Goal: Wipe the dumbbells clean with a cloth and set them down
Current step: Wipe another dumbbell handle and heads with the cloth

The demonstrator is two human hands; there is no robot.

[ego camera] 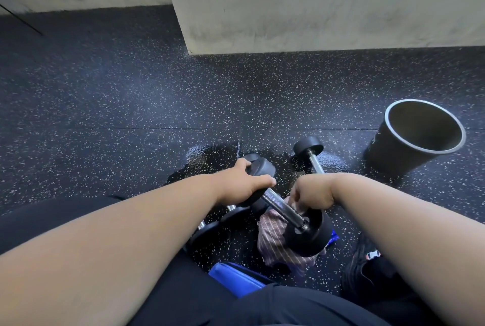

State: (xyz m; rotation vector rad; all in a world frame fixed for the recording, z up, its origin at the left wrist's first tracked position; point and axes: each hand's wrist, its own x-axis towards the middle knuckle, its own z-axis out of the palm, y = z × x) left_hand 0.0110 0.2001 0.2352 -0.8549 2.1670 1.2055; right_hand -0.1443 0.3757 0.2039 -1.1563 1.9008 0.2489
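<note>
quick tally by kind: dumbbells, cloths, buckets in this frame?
Dumbbells: 3 at least; one held, one on the floor behind, one partly hidden under the left arm
Striped cloth: 1, pinched by the right hand
Black bucket: 1
Total: 5

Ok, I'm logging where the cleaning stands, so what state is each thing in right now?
held dumbbell: lifted, tilted, its far head gripped by the left hand
striped cloth: bunched under the bar, pinched by the right hand
second dumbbell: lying on the floor, untouched
dumbbells at left: on the floor, partly hidden by the left arm
black bucket: upright, open, contents cannot be told
floor: wet sheen around the dumbbells
</note>
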